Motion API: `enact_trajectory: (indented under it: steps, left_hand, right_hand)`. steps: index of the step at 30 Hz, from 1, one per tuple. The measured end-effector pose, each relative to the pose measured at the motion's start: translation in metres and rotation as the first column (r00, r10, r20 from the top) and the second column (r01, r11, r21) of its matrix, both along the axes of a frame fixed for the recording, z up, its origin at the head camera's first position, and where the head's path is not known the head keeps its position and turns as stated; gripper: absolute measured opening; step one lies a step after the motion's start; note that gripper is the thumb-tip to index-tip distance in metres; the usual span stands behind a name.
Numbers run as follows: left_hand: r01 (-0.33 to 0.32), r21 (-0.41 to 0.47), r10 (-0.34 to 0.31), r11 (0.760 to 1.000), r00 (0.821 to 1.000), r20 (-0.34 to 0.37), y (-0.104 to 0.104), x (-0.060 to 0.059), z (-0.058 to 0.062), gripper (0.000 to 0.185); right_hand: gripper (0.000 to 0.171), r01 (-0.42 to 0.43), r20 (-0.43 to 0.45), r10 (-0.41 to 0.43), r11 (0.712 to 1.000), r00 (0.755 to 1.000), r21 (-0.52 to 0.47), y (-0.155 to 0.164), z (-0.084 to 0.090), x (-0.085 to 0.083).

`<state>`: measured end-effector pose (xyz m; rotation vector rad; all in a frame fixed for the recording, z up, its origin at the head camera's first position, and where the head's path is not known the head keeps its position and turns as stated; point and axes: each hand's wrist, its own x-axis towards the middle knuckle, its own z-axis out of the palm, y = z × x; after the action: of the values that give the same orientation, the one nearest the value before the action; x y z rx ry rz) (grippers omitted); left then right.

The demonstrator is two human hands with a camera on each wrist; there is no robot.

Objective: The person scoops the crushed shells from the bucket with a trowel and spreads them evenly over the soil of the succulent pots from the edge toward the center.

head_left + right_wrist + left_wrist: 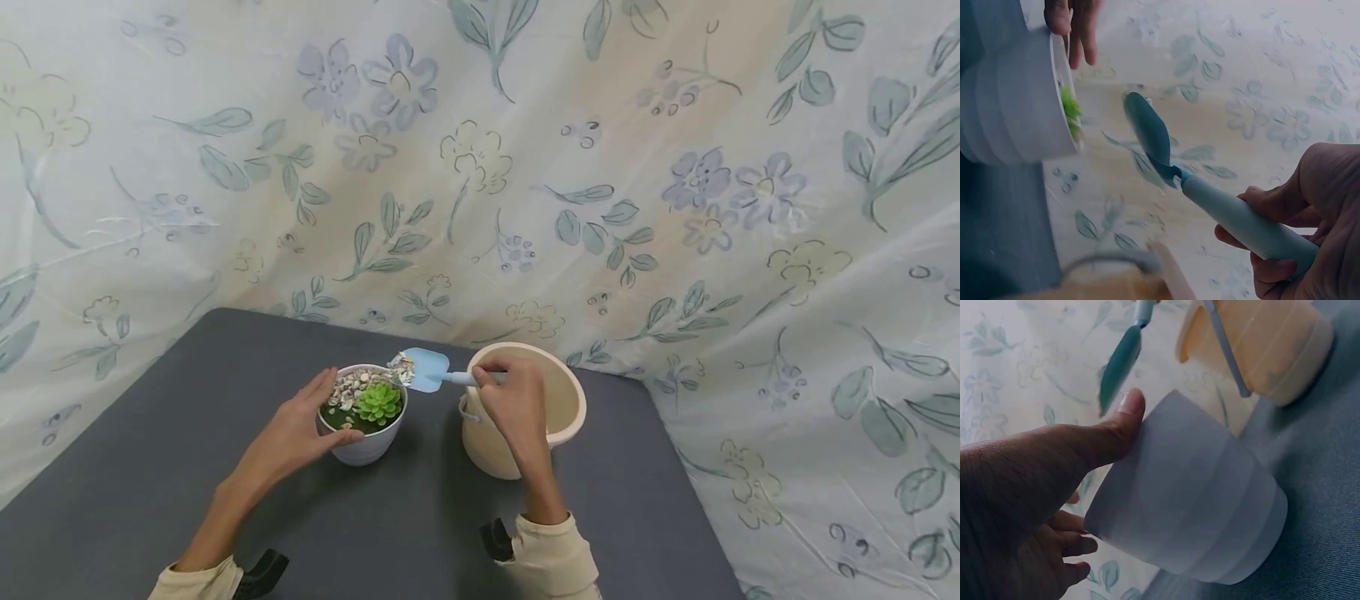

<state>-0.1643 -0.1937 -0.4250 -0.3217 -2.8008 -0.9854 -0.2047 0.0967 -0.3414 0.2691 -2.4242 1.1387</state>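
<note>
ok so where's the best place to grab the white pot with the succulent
Probably by the white pot's side wall, from its left, as the left hand does: thumb and fingers wrap the smooth wall below the rim, clear of the pebbles and the blue scoop at its right edge.

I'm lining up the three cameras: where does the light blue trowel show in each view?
Head: blue trowel at centre, blade over the white pot's rim, held by the right hand.
Left wrist: blade at top, above the thumb.
Right wrist: centre, running to lower right.
Shared landmark: the white pot.
</note>
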Motion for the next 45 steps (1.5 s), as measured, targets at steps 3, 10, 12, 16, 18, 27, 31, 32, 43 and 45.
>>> enact_trajectory:
  steps: [3, 10, 12, 16, 18, 27, 31, 32, 43, 45]
  left_hand:
    - [-0.005, 0.024, 0.004, 1.000, 0.999, 0.041, -0.002, 0.000, -0.002, 0.120]
    - [-0.061, 0.042, 0.057, 0.997, 0.994, 0.096, -0.003, -0.002, -0.008, 0.130]
    - [-0.082, 0.051, 0.075, 0.995, 0.990, 0.121, -0.003, -0.003, -0.008, 0.132]
    - [-0.108, 0.069, 0.097, 0.992, 0.985, 0.144, -0.003, -0.004, -0.008, 0.133]
    - [-0.113, 0.076, 0.101, 0.991, 0.984, 0.146, -0.003, -0.005, -0.008, 0.132]
    - [-0.120, 0.074, 0.106, 0.990, 0.980, 0.171, -0.005, -0.005, -0.007, 0.131]
    - [-0.130, 0.085, 0.115, 0.988, 0.981, 0.157, -0.006, -0.006, -0.007, 0.131]
    - [-0.131, 0.086, 0.117, 0.988, 0.981, 0.152, -0.006, -0.006, -0.007, 0.131]
    - [-0.009, -0.009, 0.010, 1.000, 0.984, 0.175, -0.023, -0.018, 0.004, 0.128]
    - [0.049, -0.008, -0.047, 0.999, 0.985, 0.165, -0.031, -0.024, 0.007, 0.127]
  right_hand:
    - [0.007, -0.021, 0.004, 0.021, 1.000, 1.000, 0.001, -0.016, -0.006, -0.001]
    - [0.005, -0.022, -0.053, 0.027, 0.996, 0.998, 0.081, -0.050, -0.024, -0.002]
    - [0.005, -0.031, -0.096, 0.042, 0.993, 0.995, 0.112, -0.056, -0.029, -0.003]
    - [0.004, -0.071, -0.167, 0.099, 0.984, 0.981, 0.165, -0.065, -0.036, -0.003]
    - [0.004, -0.086, -0.199, 0.126, 0.977, 0.972, 0.195, -0.067, -0.040, -0.003]
    - [0.005, -0.058, -0.487, 0.283, 0.903, 0.826, 0.426, -0.066, -0.045, -0.005]
    - [0.004, 0.027, -0.591, 0.351, 0.845, 0.726, 0.534, -0.066, -0.040, -0.006]
    - [0.005, 0.048, -0.612, 0.362, 0.834, 0.703, 0.549, -0.065, -0.039, -0.006]
    - [0.006, 0.066, -0.712, 0.272, 0.910, 0.648, 0.409, -0.042, -0.031, 0.001]
    - [0.001, 0.068, -0.729, 0.228, 0.933, 0.645, 0.352, -0.033, -0.028, 0.002]
